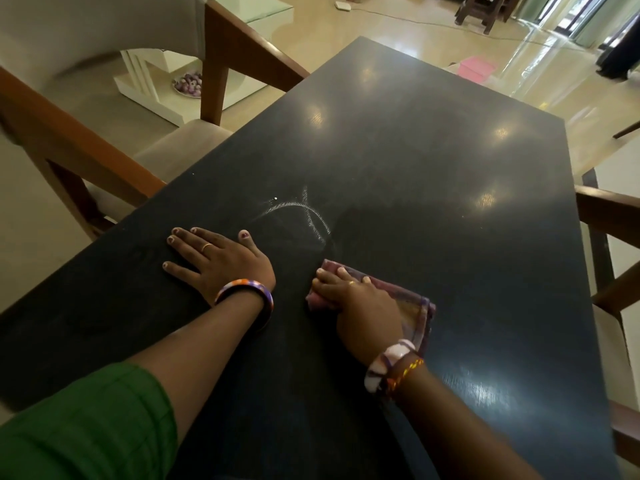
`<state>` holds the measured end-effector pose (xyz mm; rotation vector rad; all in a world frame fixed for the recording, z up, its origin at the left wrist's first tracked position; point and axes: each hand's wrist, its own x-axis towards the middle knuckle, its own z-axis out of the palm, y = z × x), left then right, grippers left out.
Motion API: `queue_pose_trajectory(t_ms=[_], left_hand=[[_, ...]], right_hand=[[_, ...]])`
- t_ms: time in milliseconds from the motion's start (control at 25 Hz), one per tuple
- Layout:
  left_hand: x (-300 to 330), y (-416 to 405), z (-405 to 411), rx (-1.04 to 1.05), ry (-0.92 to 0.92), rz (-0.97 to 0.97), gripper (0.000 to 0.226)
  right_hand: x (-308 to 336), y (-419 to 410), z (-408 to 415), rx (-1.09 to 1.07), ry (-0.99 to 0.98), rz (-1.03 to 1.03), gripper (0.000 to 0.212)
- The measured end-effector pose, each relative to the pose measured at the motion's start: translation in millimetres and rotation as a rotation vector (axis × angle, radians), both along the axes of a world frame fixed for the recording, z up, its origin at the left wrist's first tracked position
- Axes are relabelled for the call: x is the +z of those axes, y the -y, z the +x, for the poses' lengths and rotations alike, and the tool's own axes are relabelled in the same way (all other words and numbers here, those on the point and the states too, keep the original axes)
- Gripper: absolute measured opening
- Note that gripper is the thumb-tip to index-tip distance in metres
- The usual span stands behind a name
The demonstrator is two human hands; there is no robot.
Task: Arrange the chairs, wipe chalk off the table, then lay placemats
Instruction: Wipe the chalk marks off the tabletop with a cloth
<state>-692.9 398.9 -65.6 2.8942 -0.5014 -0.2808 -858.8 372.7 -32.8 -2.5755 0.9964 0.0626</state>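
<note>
- Chalk marks (304,216) remain mid-tabletop, toward the left edge; wiping is under way.
- Right hand (363,303) presses a folded cloth (412,303) just beside them; left hand (214,258) rests flat, released.
- Next: push the cloth forward across the marks.

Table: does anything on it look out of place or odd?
Yes. White chalk marks, curved crossing lines, remain on the dark table, just beyond the cloth under the right hand. The left hand lies flat beside them. No placemats are visible.

Glossy dark table (415,168), soft cloth (412,303)
</note>
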Motion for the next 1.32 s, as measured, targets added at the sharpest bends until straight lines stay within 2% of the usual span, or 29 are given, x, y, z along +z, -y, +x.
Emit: queue_pose_trajectory(t_ms=[80,200,320,480,560,720,800,920,1040,1120,1200,1320], left_hand=[[1.2,0.3,-0.4,-0.002,-0.006,-0.011,0.07],[2.3,0.3,0.4,0.002,-0.016,-0.02,0.071],[1.6,-0.5,0.1,0.001,-0.019,-0.018,0.071],[1.9,-0.2,-0.8,0.001,-0.017,-0.014,0.071],[3.8,-0.7,-2.6,0.001,-0.012,-0.019,0.07],[10.8,-3.8,-0.6,-0.006,-0.065,-0.018,0.07],[13.9,-6.6,1.2,-0.036,-0.139,-0.038,0.072],[18.0,-17.7,17.6,-0.158,-0.279,-0.06,0.078],[18.5,-24.4,55.1,-0.371,-0.231,-0.124,0.069],[20.6,-12.1,94.7,-0.465,-0.142,-0.197,0.059],[23.2,7.9,141.0,-0.546,-0.091,-0.244,0.05],[19.4,21.4,196.5,-0.616,-0.101,-0.126,0.039]], right_hand=[[-5.1,37.8,16.3,-0.056,0.054,-0.003,0.05],[0.0,85.4,51.1,-0.164,0.03,-0.007,0.043],[6.2,50.6,49.7,-0.167,0.03,-0.02,0.041],[9.6,-25.6,13.5,-0.063,0.047,-0.026,0.052],[7.0,-1.1,19.3,-0.058,0.025,-0.007,0.052],[-8.4,85.6,70.2,-0.192,-0.034,0.026,0.042],[-5.0,89.5,81.4,-0.269,-0.071,0.036,0.048],[1.5,20.8,71.1,-0.308,0.018,0.015,0.058],[3.3,-46.1,67.7,-0.254,0.02,0.042,0.057],[3.2,-28.5,70.5,-0.29,-0.036,0.122,0.053],[-4.3,12.8,71.2,-0.421,-0.102,0.08,0.052],[-14.4,55.7,80.2,-0.703,-0.215,-0.011,0.057]])
